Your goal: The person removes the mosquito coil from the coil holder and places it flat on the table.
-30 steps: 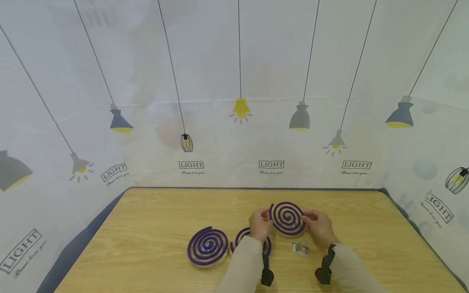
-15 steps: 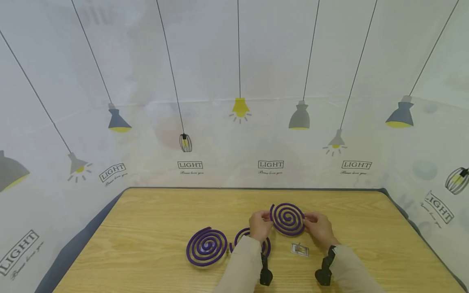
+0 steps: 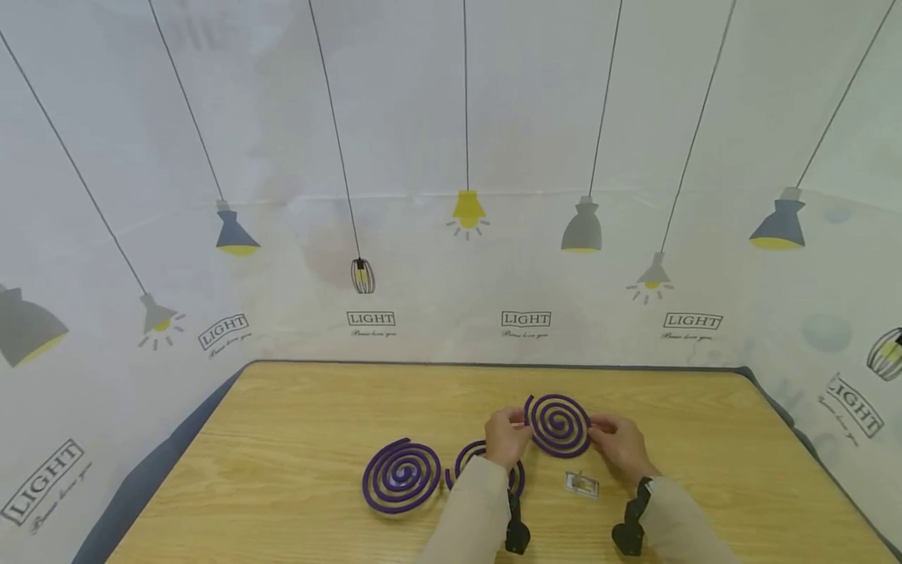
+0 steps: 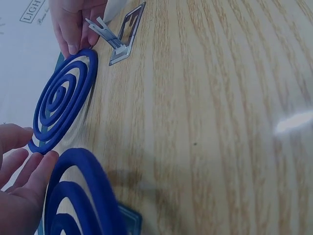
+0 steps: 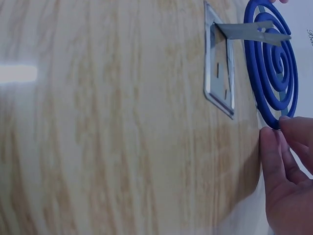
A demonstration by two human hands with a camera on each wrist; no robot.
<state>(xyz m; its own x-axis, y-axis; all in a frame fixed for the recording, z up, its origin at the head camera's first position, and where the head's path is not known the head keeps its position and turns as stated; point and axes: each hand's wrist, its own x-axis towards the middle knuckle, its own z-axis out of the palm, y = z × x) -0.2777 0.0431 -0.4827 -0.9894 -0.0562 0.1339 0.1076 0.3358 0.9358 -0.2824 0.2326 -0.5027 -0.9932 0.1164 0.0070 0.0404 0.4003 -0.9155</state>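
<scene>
Both hands hold a purple mosquito coil (image 3: 559, 425) by opposite edges, tilted above the table. My left hand (image 3: 507, 440) pinches its left rim, and my right hand (image 3: 622, 443) pinches the right rim between thumb and fingers. In the wrist views this coil (image 4: 59, 95) looks blue. Just nearer to me lies a metal coil stand (image 3: 582, 484); its raised forked prong (image 5: 254, 32) shows in the right wrist view. A second coil (image 3: 521, 476) sits beneath my left forearm, partly hidden by it. Farther left is a third coil (image 3: 402, 475).
The wooden table (image 3: 303, 423) ends at a printed backdrop (image 3: 423, 266) of lamps on three sides. Under the second coil, the left wrist view shows a corner of a flat plate (image 4: 132, 220). Black wrist cameras (image 3: 517, 534) hang below the sleeves.
</scene>
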